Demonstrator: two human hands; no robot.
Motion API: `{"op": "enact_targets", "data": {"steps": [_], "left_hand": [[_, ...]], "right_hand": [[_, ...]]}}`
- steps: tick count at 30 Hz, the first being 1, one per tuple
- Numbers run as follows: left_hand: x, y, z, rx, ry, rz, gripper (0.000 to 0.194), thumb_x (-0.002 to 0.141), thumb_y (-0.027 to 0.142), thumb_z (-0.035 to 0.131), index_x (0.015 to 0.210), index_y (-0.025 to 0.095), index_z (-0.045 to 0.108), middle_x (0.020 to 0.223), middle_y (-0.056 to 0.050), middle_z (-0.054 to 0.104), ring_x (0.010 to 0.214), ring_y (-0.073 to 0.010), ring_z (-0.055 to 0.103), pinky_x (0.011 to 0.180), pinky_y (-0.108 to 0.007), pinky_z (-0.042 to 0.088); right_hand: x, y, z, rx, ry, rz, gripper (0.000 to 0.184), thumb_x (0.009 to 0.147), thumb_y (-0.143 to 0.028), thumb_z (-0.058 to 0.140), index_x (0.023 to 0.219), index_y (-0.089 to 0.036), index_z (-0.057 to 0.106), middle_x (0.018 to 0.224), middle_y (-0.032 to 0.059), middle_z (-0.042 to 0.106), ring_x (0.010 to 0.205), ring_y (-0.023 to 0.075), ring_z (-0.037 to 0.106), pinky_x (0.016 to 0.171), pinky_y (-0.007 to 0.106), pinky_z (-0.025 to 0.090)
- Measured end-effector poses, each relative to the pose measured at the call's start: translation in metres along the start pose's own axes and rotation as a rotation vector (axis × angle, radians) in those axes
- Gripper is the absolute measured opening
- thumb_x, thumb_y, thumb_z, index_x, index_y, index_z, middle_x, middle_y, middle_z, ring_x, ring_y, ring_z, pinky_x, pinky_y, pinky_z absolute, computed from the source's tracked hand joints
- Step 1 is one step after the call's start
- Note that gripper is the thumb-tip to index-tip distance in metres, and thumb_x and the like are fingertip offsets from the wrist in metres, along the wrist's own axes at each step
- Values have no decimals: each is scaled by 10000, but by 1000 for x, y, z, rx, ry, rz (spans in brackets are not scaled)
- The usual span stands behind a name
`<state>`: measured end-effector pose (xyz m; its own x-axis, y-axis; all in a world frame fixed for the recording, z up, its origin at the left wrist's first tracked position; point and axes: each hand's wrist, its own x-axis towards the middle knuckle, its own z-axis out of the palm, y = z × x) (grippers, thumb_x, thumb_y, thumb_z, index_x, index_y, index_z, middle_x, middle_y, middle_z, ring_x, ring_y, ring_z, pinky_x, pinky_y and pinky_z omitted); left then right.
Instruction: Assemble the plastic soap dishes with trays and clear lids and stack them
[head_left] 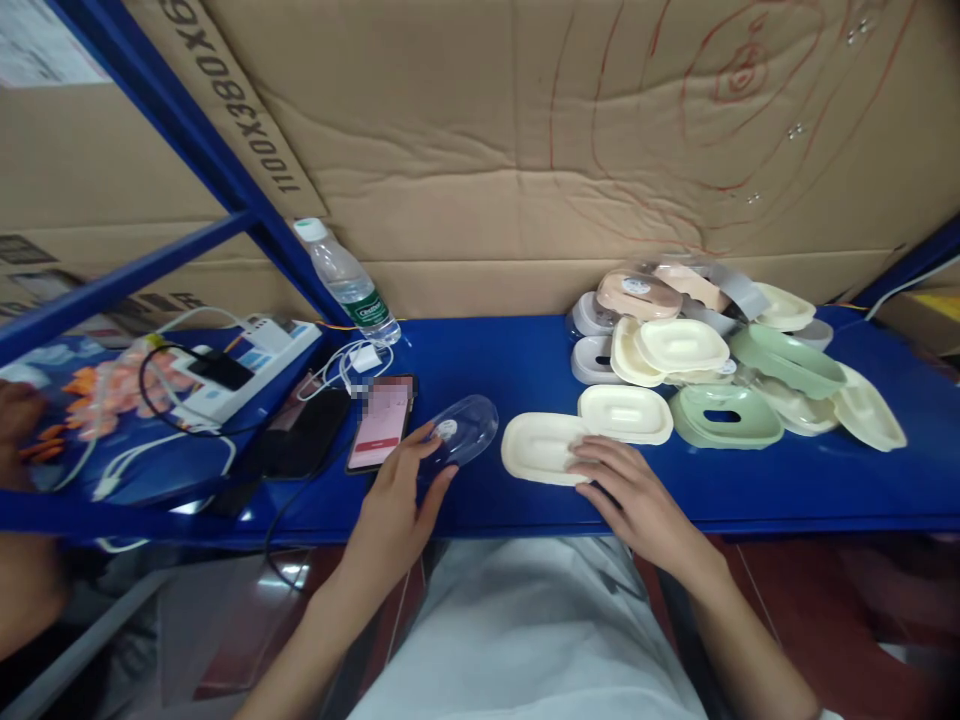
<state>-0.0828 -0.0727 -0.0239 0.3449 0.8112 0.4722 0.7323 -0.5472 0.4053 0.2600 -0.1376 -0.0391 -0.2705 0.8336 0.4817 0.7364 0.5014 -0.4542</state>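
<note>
My left hand (407, 485) grips the near end of a clear plastic lid (469, 430) with a round white sticker, between thumb and fingers. The lid is tilted over the blue tabletop. My right hand (630, 490) rests its fingertips on the right end of a cream oval tray (536, 447), which lies on the table; its fingers are spread. Just behind that tray lies another cream oval piece (626, 413). To its right stands a light green box (724, 415) with a dark oblong opening.
Cream, green, grey and beige plastic parts (682, 345) are heaped at the back right. A phone (382, 425), a water bottle (349, 285), a charger (364, 358) and a power strip (251, 370) stand left. Another person's hand (19, 410) shows at the left edge. Cardboard (450, 130) stands behind.
</note>
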Motion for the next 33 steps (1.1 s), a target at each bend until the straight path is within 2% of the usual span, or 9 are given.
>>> {"op": "enact_targets", "data": {"steps": [5, 10, 14, 16, 18, 22, 25, 28, 33], "left_hand": [[27, 2, 26, 95, 0, 85, 302, 1109, 358, 524, 1361, 197, 566, 1494, -203, 588, 1405, -361, 621, 1125, -557, 567], [41, 4, 39, 200, 11, 86, 364, 1116, 323, 485, 1434, 186, 597, 1563, -225, 547, 1453, -410, 568, 1145, -614, 528], [31, 9, 41, 161, -42, 133, 543, 1131, 278, 447, 1669, 257, 375, 1759, -180, 348, 1601, -405, 399, 1220, -651, 444], [22, 16, 40, 112, -28, 179, 625, 1128, 270, 470, 1719, 276, 265, 1775, -164, 324, 1621, -365, 376, 1250, -613, 421], [15, 22, 39, 69, -71, 275, 638, 1124, 287, 500, 1719, 277, 268, 1744, -144, 398, 1593, -325, 433, 1251, -555, 435], [8, 29, 41, 37, -165, 423, 499, 1105, 318, 575, 1590, 243, 488, 1569, -118, 629, 1454, -305, 598, 1222, -520, 453], [6, 29, 41, -13, -69, 410, 315, 1080, 229, 605, 1393, 222, 638, 1278, -89, 786, 1180, -259, 738, 1082, -456, 535], [6, 30, 40, -42, 33, 408, 219, 1057, 177, 618, 1260, 222, 689, 1076, -62, 796, 990, -227, 751, 927, -399, 566], [6, 32, 36, -8, 70, 424, 196, 1036, 212, 671, 1230, 200, 690, 1166, -98, 766, 1070, -269, 729, 944, -431, 559]], "right_hand": [[0, 1, 1, -13, -88, -17, 341, 1088, -189, 531, 1372, -293, 689, 1557, 100, 603, 1532, 282, 499, 1213, 545, 512], [0, 1, 0, -42, -80, 47, 404, 1098, -232, 533, 1484, -324, 609, 1526, 114, 601, 1491, 284, 535, 1190, 539, 526], [1, -1, 0, -110, -77, 54, 400, 1102, -266, 533, 1496, -310, 585, 1526, 124, 596, 1485, 288, 531, 1193, 524, 503], [2, -1, 2, -187, -59, 65, 392, 1105, -292, 538, 1495, -299, 575, 1548, 135, 582, 1489, 307, 519, 1207, 562, 458], [2, -1, 5, -286, -14, 103, 407, 1106, -328, 546, 1510, -279, 550, 1574, 157, 562, 1504, 340, 495, 1225, 622, 388], [2, 3, 11, -395, 65, 202, 475, 1104, -406, 548, 1547, -243, 496, 1582, 194, 547, 1510, 373, 480, 1235, 653, 325], [3, 6, 13, -399, 55, 223, 478, 1110, -415, 524, 1555, -243, 489, 1552, 185, 580, 1490, 364, 503, 1232, 634, 334], [2, 7, 13, -393, 44, 213, 475, 1107, -403, 527, 1547, -227, 511, 1560, 176, 581, 1488, 358, 503, 1225, 606, 356], [2, 5, 13, -454, 30, 162, 471, 1110, -408, 524, 1535, -206, 532, 1589, 174, 570, 1499, 349, 499, 1219, 571, 370]]}}
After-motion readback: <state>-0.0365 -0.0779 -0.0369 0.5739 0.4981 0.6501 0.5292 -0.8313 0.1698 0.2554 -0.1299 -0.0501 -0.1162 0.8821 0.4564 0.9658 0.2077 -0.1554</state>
